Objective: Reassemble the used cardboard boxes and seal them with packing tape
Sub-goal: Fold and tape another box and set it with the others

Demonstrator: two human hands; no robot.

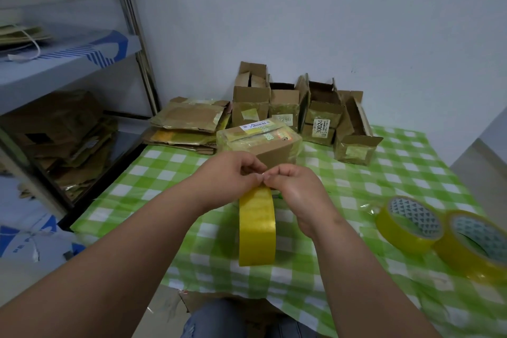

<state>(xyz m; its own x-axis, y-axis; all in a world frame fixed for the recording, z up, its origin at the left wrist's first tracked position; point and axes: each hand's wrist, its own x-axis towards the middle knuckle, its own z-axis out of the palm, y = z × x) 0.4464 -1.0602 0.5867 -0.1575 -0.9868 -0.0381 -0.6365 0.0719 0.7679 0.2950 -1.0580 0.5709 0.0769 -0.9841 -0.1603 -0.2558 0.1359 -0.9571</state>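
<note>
Right now your left hand (230,176) and right hand (295,187) meet fingertip to fingertip, both pinching the top edge of the yellow tape roll (257,228) held upright above the green checked tablecloth (153,173), just before the closed cardboard box (260,143).

Worn on the head, looking forward and down over a table (153,173) with a green checked cloth, toward its far edge against the wall. Close on both forearms at mid-frame; wide-angle, bending the shelving at the left edge. Only one view, nothing shared.
</note>
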